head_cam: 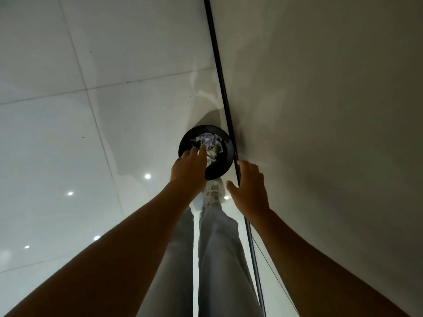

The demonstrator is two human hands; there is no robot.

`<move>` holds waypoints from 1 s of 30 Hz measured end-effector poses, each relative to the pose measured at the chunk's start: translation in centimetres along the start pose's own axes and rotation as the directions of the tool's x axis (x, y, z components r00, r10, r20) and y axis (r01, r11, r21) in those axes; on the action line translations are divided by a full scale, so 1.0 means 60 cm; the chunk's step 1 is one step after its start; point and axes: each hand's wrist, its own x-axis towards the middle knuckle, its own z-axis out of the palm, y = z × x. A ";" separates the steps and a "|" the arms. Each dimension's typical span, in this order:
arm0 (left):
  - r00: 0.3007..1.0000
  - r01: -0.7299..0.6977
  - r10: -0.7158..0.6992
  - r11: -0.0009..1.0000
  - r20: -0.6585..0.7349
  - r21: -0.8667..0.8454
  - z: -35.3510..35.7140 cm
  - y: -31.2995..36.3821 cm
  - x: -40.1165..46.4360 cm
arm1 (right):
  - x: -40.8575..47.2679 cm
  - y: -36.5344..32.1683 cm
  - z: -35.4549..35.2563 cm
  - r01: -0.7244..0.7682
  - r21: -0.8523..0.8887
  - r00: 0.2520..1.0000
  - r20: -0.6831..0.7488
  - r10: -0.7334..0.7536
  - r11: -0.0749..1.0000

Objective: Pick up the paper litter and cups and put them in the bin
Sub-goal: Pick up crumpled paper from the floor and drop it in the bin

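Your left hand (188, 171) hangs over the bin (207, 152), fingers loose, empty — the right (250, 188) spread beside it. Paper (208, 141) sits high inside — careless pressing could spill it or tip the bin.

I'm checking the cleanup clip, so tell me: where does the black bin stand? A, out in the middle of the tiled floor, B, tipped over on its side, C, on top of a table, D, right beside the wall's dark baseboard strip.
D: the black bin stands upright on the tiled floor, its rim right by the dark baseboard strip of the wall, with crumpled paper inside.
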 end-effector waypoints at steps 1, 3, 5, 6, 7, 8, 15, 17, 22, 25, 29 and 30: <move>1.000 -0.008 0.008 1.000 -0.010 0.025 0.000 0.002 0.001 | -0.003 -0.001 -0.002 0.001 -0.001 1.000 -0.007 -0.001 1.000; 0.998 -0.028 0.030 0.998 -0.048 0.054 -0.005 0.000 -0.010 | -0.010 -0.007 -0.008 0.008 0.010 1.000 -0.018 -0.008 1.000; 0.995 -0.055 0.058 0.998 -0.077 0.037 -0.017 -0.008 -0.033 | -0.019 -0.022 -0.016 0.025 0.008 1.000 -0.017 -0.025 1.000; 0.994 -0.062 0.065 0.998 -0.090 0.029 -0.025 -0.014 -0.050 | -0.025 -0.033 -0.022 0.037 0.001 0.999 -0.013 -0.037 0.999; 0.992 -0.065 0.068 0.997 -0.108 0.028 -0.035 -0.021 -0.069 | -0.033 -0.046 -0.028 0.054 -0.010 0.998 -0.010 -0.054 0.998; 0.990 -0.064 0.068 0.997 -0.126 0.035 -0.046 -0.027 -0.092 | -0.042 -0.062 -0.035 0.079 -0.026 0.997 -0.010 -0.080 0.997; 0.963 0.122 -0.116 0.993 -0.241 0.008 -0.128 -0.074 -0.281 | -0.140 -0.213 -0.081 0.406 -0.238 0.914 0.093 -0.395 0.882; 0.930 0.218 -0.225 0.974 -0.290 -0.056 -0.138 -0.083 -0.343 | -0.180 -0.252 -0.092 0.511 -0.302 0.858 0.134 -0.495 0.805; 0.794 0.388 -0.474 0.877 -0.381 -0.282 -0.113 -0.083 -0.505 | -0.296 -0.326 -0.094 0.740 -0.417 0.662 0.310 -0.682 0.528; 0.711 0.462 -0.605 0.786 -0.358 -0.410 -0.070 -0.075 -0.599 | -0.370 -0.349 -0.073 0.821 -0.445 0.545 0.424 -0.723 0.358; 0.559 0.531 -0.769 0.620 -0.311 -0.578 0.021 -0.074 -0.736 | -0.488 -0.361 -0.003 0.881 -0.449 0.417 0.578 -0.702 0.153; 0.513 0.549 -0.808 0.568 -0.290 -0.613 0.050 -0.076 -0.772 | -0.523 -0.362 0.021 0.892 -0.442 0.378 0.617 -0.690 0.095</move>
